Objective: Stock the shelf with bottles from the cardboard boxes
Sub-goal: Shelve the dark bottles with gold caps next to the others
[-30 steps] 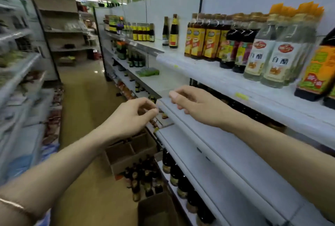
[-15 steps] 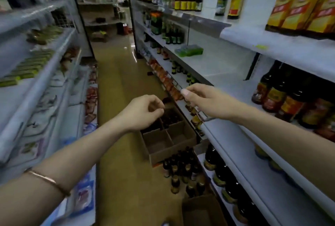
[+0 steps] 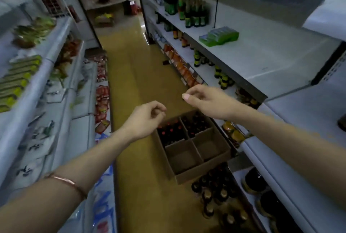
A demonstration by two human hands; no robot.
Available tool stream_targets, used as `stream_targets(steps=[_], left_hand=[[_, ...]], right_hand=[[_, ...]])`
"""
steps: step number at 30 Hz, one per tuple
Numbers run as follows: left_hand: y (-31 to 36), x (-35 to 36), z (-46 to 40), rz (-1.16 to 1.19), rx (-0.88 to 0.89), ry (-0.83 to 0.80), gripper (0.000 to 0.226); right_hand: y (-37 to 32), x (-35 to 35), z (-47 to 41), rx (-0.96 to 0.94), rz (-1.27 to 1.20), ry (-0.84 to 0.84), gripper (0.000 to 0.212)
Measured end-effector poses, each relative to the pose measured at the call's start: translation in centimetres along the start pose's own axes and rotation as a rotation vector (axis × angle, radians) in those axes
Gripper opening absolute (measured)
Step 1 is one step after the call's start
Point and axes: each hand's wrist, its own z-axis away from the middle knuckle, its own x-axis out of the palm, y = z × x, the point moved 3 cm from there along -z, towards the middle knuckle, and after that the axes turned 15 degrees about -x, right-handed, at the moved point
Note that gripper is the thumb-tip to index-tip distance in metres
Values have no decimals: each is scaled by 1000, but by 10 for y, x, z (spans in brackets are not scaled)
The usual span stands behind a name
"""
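Both your hands, left hand (image 3: 146, 120) and right hand (image 3: 207, 100), hover empty, fingers loosely curled; reach down next for dark red-capped bottles (image 3: 172, 131) in the brown divided cardboard box (image 3: 196, 158), apparently half emptied.

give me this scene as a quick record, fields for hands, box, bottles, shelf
left hand: empty, fingers loosely curled, above the box
right hand: empty, fingers curled, above the box's far end
box: open cardboard, on the floor by the shelf, four compartments
box contents: dark red-capped bottles in the two far compartments; two near ones empty
loose bottles: standing on the floor, nearer than the box
shelf: on the right, mostly bare, green pack at its back
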Motion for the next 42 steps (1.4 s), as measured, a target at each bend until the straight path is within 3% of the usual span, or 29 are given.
stream_targets(steps=[10, 20, 34, 42], left_hand=[[-103, 48, -194, 170, -105, -122, 19], [-190, 87, -395, 77, -49, -325, 16], [-359, 287, -505, -20, -130, -471, 33], [-449, 416, -529, -185, -357, -588, 73]], right_hand=[[104, 64, -144, 198, -120, 10, 49], [224, 138, -290, 525, -283, 147, 47], [466, 325, -352, 646, -367, 118, 45], [581, 436, -340, 654, -337, 15, 53]])
